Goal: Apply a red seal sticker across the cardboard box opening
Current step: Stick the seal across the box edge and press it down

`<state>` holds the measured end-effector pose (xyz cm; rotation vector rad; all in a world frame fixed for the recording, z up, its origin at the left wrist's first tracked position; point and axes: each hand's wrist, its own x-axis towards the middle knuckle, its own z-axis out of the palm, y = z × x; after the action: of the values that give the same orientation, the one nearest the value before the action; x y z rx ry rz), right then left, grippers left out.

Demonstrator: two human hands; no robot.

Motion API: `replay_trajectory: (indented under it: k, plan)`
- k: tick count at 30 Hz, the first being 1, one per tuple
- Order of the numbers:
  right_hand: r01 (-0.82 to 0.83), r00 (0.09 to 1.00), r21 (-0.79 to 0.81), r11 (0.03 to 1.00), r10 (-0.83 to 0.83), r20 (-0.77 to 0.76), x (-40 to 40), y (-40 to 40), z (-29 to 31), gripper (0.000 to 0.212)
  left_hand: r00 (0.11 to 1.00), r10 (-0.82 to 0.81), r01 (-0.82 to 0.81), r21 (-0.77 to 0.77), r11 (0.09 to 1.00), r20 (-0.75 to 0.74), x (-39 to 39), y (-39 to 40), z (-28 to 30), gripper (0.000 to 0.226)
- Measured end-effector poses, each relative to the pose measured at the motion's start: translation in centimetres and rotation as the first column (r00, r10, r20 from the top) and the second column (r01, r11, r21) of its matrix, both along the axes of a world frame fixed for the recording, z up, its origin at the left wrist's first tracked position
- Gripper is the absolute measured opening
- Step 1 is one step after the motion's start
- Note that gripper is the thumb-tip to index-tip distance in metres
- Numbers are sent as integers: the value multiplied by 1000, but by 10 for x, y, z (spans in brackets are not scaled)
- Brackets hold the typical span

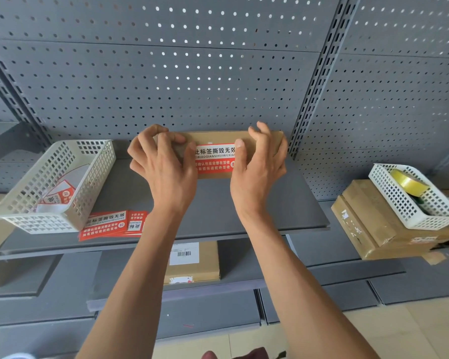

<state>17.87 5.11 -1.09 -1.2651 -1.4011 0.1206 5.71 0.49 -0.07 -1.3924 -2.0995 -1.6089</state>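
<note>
On the far middle of the grey shelf (pixel 283 208) sits the cardboard box (pixel 215 138), red seal sticker (pixel 214 159) already across its top. Left hand (pixel 163 161) and right hand (pixel 259 161) grip its ends, thumbs pressing the sticker. Next, I judge, firm rubbing outward toward its edges.
</note>
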Motion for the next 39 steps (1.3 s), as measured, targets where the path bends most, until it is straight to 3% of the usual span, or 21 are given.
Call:
replay_trajectory:
  k: [23,39]
  plan:
    - [-273,949,-81,959,282,141,35,-8,-21,49,980,-184,180,-57,982,-76,-16,-20,-12,37]
    - [-321,910,-124,939,342,235,46,-8,-20,69,964,-213,203,-75,976,-156,-21,-22,-16,62]
